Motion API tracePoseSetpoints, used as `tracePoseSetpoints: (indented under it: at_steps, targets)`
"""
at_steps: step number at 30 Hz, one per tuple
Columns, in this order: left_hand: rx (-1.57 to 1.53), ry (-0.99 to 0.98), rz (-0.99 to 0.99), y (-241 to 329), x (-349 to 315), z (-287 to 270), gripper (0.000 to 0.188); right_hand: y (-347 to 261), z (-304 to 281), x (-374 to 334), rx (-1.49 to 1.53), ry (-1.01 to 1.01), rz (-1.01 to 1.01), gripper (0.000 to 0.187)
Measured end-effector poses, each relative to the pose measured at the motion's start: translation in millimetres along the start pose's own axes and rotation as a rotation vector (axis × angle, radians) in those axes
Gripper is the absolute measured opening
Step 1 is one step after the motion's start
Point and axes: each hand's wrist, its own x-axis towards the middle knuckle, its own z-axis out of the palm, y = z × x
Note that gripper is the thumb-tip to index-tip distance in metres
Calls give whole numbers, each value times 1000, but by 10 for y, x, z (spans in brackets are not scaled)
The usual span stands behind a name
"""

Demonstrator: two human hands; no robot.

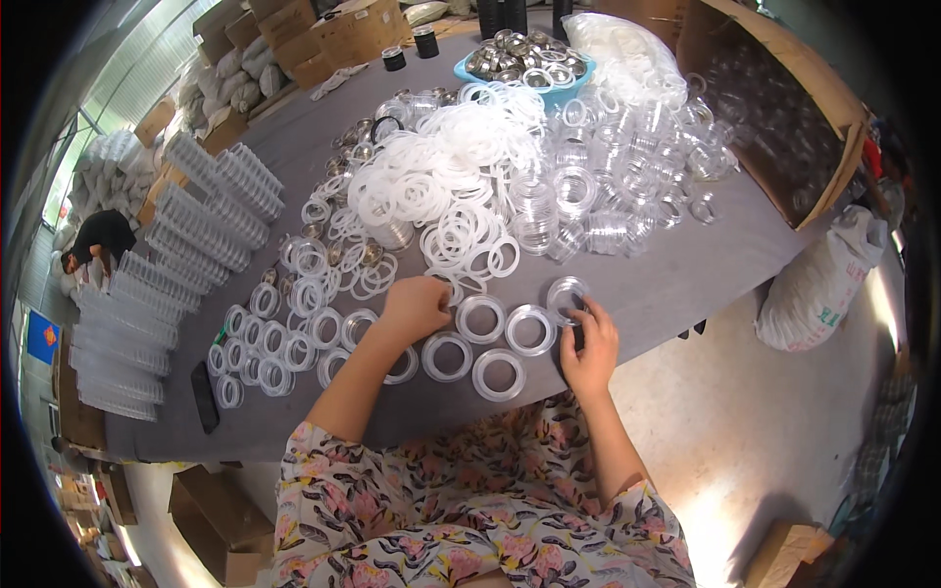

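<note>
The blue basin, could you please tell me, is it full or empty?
Full: the blue basin holds silvery pieces heaped above its rim.

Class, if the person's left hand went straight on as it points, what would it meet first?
The left hand would probably first meet the loose white rings heaped just ahead of it, though the exact depth is hard to judge.

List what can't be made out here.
All in the head view:
Left hand: fingers mostly hidden by the hand's own back.
Clear ring: partly covered by the left forearm.
White sack: contents hidden by its walls.
Cardboard box: contents too dim and blurred.
</note>
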Motion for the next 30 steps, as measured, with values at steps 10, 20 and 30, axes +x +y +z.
tracePoseSetpoints:
  at_steps: [10,20,30]
  targets:
    - [-650,599,147,673,-77,-182,10,-72,-51,22,-28,48,21,66]
    - [-53,576,794,1128,380,382,7,26,13,1,-11,19,44,75]
    - [46,398,833,1099,421,334,17,5,-3,-5,-21,9,69,75]
